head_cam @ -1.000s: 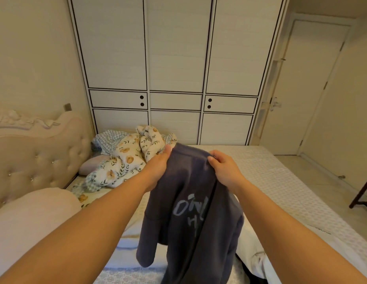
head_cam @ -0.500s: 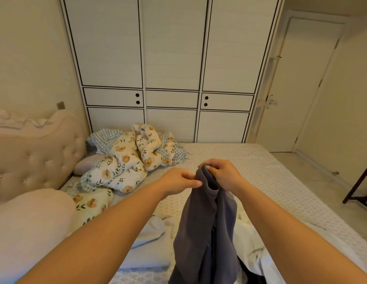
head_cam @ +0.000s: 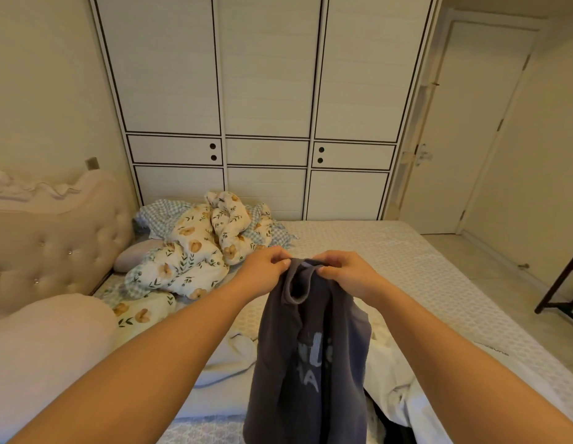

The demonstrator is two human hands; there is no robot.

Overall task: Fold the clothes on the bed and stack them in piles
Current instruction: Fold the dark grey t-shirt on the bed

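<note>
Head view: you are pinching the grey shirt [head_cam: 310,354] at its collar with your left hand [head_cam: 265,267] and right hand [head_cam: 344,270], now close together after being spread wider a second ago, so it is hanging bunched above the bed [head_cam: 422,270]. Open mattress is lying to your right; the floral duvet [head_cam: 195,251] is crowding the left.

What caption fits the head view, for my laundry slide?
Both hands, left hand and right hand, pinch a grey shirt by its top above the bed.
</note>
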